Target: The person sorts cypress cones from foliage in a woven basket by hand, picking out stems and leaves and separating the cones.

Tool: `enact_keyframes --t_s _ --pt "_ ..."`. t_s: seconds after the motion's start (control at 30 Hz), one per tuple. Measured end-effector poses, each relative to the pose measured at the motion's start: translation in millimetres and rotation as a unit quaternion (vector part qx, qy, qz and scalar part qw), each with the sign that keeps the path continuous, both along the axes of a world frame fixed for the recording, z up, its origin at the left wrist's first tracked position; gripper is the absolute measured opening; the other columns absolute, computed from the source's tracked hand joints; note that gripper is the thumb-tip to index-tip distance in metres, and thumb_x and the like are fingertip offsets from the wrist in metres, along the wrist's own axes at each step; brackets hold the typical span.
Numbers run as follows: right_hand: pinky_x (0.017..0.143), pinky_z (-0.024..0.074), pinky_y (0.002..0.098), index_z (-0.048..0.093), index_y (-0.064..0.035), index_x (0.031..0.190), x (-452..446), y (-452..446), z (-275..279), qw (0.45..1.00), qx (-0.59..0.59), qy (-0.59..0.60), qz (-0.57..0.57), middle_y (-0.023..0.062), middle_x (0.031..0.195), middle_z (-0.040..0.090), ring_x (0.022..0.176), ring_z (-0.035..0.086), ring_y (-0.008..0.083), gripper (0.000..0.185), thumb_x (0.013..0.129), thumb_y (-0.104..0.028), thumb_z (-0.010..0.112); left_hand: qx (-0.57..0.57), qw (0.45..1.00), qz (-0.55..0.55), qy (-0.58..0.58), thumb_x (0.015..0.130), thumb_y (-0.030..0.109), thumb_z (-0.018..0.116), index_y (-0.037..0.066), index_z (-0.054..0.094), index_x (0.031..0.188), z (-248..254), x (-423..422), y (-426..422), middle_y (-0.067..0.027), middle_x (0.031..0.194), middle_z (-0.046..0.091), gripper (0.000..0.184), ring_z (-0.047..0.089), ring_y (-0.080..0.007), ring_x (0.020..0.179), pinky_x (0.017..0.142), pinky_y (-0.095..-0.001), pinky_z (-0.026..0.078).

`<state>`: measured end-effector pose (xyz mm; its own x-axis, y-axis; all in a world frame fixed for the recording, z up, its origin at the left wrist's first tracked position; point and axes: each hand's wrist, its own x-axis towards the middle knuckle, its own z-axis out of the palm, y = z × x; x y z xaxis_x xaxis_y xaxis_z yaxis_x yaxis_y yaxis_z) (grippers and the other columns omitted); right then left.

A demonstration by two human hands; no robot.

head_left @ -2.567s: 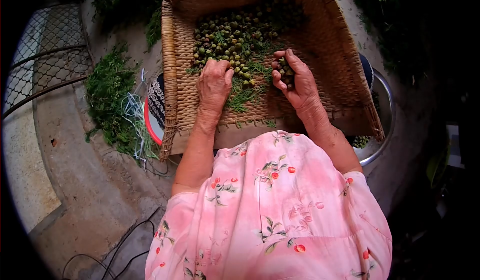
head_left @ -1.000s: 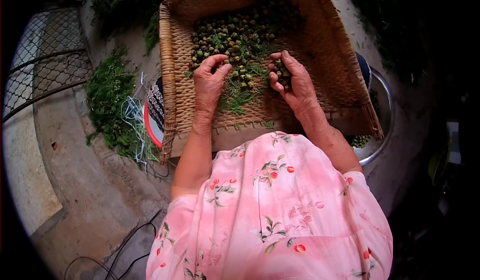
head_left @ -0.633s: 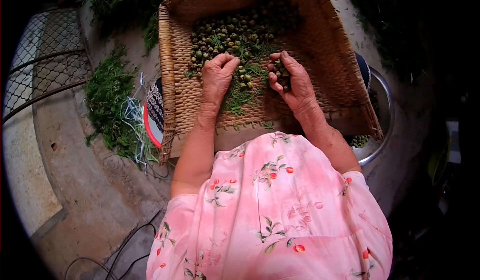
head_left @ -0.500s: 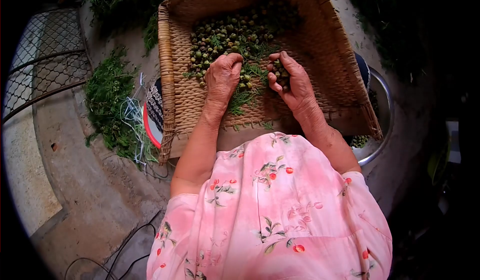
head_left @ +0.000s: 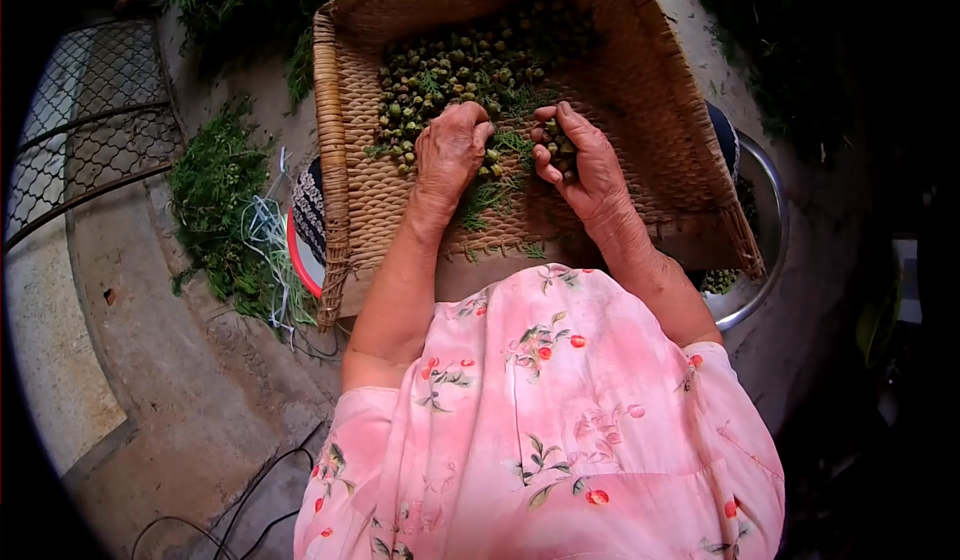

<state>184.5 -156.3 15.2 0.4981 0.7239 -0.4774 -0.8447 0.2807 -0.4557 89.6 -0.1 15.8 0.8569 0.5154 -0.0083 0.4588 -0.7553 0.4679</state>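
A woven basket (head_left: pixel 370 200) lies across my lap, with a heap of small green cones (head_left: pixel 450 65) in its upper part. My left hand (head_left: pixel 455 147) is closed over the near edge of the heap, fingertips pointing down; whatever is between them is hidden. Beside it, green sprigs (head_left: pixel 483 200) lie on the weave. My right hand (head_left: pixel 585 160) is cupped around a handful of green cones (head_left: pixel 560 150), palm turned toward the left hand, a short way to its right.
Cut green foliage (head_left: pixel 225 200) and pale plastic strings (head_left: pixel 268 235) lie on the floor at the left. A red-rimmed basin (head_left: pixel 302 258) and a metal-rimmed basin (head_left: pixel 775 230) show beside the basket. Wire mesh (head_left: pixel 95 110) stands far left; black cables (head_left: pixel 240 505) cross the floor.
My left hand has moved right and its fingers have closed down over the cones near the sprigs. My right hand stays cupped around its handful, almost unmoved.
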Motion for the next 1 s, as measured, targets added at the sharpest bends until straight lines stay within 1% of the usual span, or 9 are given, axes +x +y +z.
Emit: enact_keyframes --t_s 0.1,0.13,0.23,0.43,0.53,0.57,0.63,0.8,1.0 --pt "0.040 0.0398 0.0209 0.058 -0.0017 0.101 0 0 0 1.000 0.005 0.001 -0.001 0.0072 0.079 0.058 0.058 0.055 0.0112 0.031 0.094 -0.031 0.053 -0.051 0.994 0.021 -0.092 0.084 0.016 0.062 0.005 0.064 0.090 2 -7 1 -0.0076 0.082 0.064 0.013 0.062 -0.0209 0.072 0.063 -0.0313 0.049" --pt "0.040 0.0399 0.0209 0.058 -0.0017 0.101 0 0 0 1.000 0.008 0.002 -0.002 0.0072 0.079 0.058 0.058 0.055 0.0113 0.031 0.094 -0.031 0.053 -0.232 0.961 0.087 -0.126 0.086 0.016 0.061 0.006 0.064 0.091 15 -11 0 -0.0059 0.081 0.064 0.012 0.060 -0.0168 0.069 0.060 -0.0281 0.048" --pt "0.041 0.0402 0.0210 0.058 -0.0017 0.100 0 0 -1 1.000 0.014 0.002 -0.002 0.0072 0.079 0.058 0.059 0.055 0.0113 0.031 0.094 -0.031 0.054 -0.656 0.682 0.148 -0.288 0.091 0.016 0.057 0.006 0.061 0.098 15 -25 17 -0.0042 0.084 0.063 0.013 0.058 -0.0105 0.067 0.054 -0.0237 0.047" --pt "0.042 0.0407 0.0208 0.059 -0.0022 0.100 0 0 0 1.000 0.012 0.003 0.001 0.0071 0.079 0.058 0.060 0.055 0.0111 0.031 0.094 -0.032 0.054 -0.700 0.573 0.267 -0.333 0.090 0.017 0.059 0.005 0.061 0.092 26 -25 15 -0.0041 0.078 0.063 0.013 0.058 -0.0111 0.063 0.051 -0.0216 0.046" --pt "0.042 0.0409 0.0208 0.059 -0.0023 0.100 0 0 -1 1.000 0.010 0.000 0.002 0.0071 0.079 0.059 0.060 0.055 0.0110 0.031 0.093 -0.032 0.054 -0.422 0.880 0.190 -0.108 0.086 0.024 0.064 0.006 0.066 0.084 20 -26 14 -0.0060 0.072 0.066 0.019 0.060 -0.0189 0.060 0.054 -0.0260 0.046" --pt "0.042 0.0409 0.0208 0.059 -0.0023 0.100 0 0 -1 1.000 0.010 0.000 0.002 0.0071 0.079 0.059 0.060 0.055 0.0110 0.031 0.093 -0.032 0.054 -0.422 0.880 0.190 -0.108 0.086 0.024 0.064 0.006 0.066 0.084 18 -24 12 -0.0060 0.072 0.066 0.019 0.060 -0.0189 0.060 0.054 -0.0260 0.046" --pt "0.041 0.0408 0.0208 0.059 -0.0022 0.100 0 0 0 1.000 0.007 -0.005 0.001 0.0071 0.079 0.059 0.059 0.055 0.0108 0.031 0.093 -0.032 0.054 -0.058 0.992 0.093 -0.068 0.083 0.024 0.066 0.005 0.067 0.081 16 -21 8 -0.0080 0.069 0.065 0.019 0.061 -0.0198 0.062 0.056 -0.0299 0.046" --pt "0.041 0.0405 0.0206 0.059 -0.0020 0.100 -1 0 1 1.000 -0.005 -0.009 0.003 0.0070 0.079 0.059 0.058 0.055 0.0104 0.031 0.094 -0.032 0.054 0.025 0.989 0.093 0.116 0.079 0.042 0.063 0.008 0.070 0.086 26 -4 -1 -0.0111 0.078 0.067 0.035 0.065 -0.0308 0.075 0.068 -0.0413 0.049" --pt "0.040 0.0402 0.0206 0.059 -0.0019 0.101 0 0 2 1.000 -0.007 -0.003 0.005 0.0068 0.077 0.059 0.057 0.055 0.0105 0.031 0.094 -0.031 0.053 -0.043 0.992 0.106 0.058 0.077 0.033 0.065 0.008 0.070 0.088 12 0 3 -0.0099 0.079 0.067 0.028 0.064 -0.0242 0.070 0.066 -0.0354 0.049"
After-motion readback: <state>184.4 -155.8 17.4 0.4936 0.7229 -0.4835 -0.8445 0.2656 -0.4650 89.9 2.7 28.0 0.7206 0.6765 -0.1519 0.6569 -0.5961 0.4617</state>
